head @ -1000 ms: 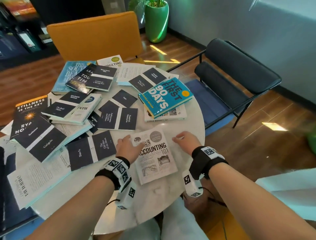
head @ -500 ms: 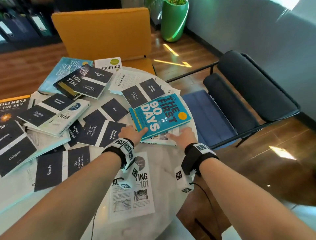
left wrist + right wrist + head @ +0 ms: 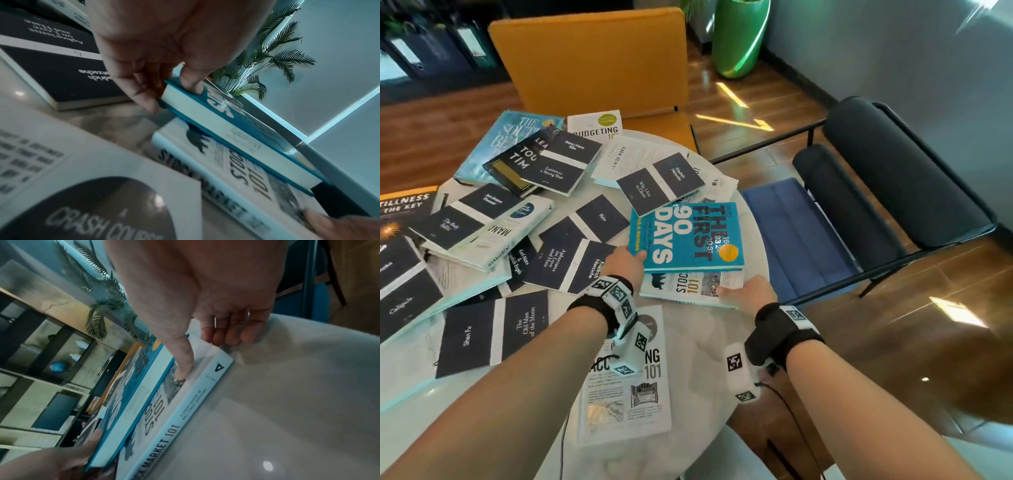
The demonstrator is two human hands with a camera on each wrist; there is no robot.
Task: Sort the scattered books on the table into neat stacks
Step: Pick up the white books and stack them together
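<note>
A blue book, "The First 90 Days" (image 3: 688, 236) (image 3: 236, 134) (image 3: 131, 402), lies on top of a white "Stock Market 101" book (image 3: 688, 287) (image 3: 236, 164) (image 3: 170, 423) near the round table's right edge. My left hand (image 3: 625, 262) (image 3: 170, 97) grips the blue book's near left corner, thumb on the cover and fingers beneath. My right hand (image 3: 746, 293) (image 3: 203, 353) pinches the white book's near right corner, thumb on top and fingers at its edge. "Accounting 101" (image 3: 626, 394) (image 3: 82, 194) lies flat below my left wrist.
Several dark paperbacks (image 3: 571, 260) and larger books (image 3: 493, 236) cover the left and far parts of the white table (image 3: 705, 359). An orange chair (image 3: 592, 61) stands behind it. A dark chair (image 3: 893, 178) with a blue cushion is on the right, a green planter (image 3: 739, 37) beyond.
Both hands left "Accounting 101" and reached forward. The left took hold of the blue book's corner, the right the white book's corner. The blue book has turned squarer over the white one.
</note>
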